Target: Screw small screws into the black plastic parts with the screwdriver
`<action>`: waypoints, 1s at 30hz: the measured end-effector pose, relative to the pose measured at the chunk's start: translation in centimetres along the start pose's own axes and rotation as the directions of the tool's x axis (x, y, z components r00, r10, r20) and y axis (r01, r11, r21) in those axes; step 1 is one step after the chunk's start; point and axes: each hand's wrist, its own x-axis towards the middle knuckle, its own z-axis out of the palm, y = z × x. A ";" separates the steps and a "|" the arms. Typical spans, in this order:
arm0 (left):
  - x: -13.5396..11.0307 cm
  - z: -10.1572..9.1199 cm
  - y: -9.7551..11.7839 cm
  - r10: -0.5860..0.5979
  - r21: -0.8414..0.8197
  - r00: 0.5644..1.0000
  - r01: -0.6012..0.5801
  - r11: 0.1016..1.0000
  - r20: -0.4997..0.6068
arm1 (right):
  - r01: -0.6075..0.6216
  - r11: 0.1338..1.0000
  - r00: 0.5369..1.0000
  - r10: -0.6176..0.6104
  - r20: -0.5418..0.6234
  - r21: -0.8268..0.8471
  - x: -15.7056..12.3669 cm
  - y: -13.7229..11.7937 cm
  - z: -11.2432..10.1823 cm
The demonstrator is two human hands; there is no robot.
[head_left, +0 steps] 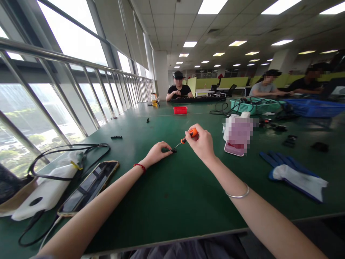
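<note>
table: green mat over the whole bench, bare in the middle — that leaves both forearms room to rest flat while the hands work.
basket: teal, at 1 o'clock from the hands, with cables trailing out of it; it sits well apart from them, out of arm's sweep.
gloves: blue-and-white pair lying flat at 3 o'clock, off the hands, which are bare for fine work.
phone: face up at 8 o'clock, just beside a white pouch with a black cord looped around it — parked by the window edge, clear of the work.
red box: small and open-topped at 12 o'clock, well apart from the hands.
right hand: raised off the mat, fingers pinched around the orange handle near its top, so the tool can be turned by the fingertips.
left hand: low on the mat, fingertips pressed together on the black part to keep it from spinning or sliding.
screwdriver: slanted down to 8 o'clock, its thin shaft leading from the right hand to the part.
black part: tiny, lying on the mat at centre, touching the left fingertips with the screwdriver tip on it; its detail is too small to tell.
</note>
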 end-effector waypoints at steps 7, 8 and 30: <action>-0.3 1.8 0.4 0.053 -0.008 0.998 -0.052 0.999 0.016 | -0.048 0.995 0.999 0.050 0.020 -0.084 0.2 0.9 -0.1; -0.4 1.8 0.4 0.050 -0.001 0.999 -0.050 0.999 0.016 | -0.050 0.995 0.998 0.052 0.021 -0.087 0.2 0.9 -0.1; -0.5 1.7 0.8 0.043 -0.002 0.999 -0.043 0.999 0.008 | 0.001 0.996 0.986 0.014 0.166 -0.091 2.7 1.3 0.4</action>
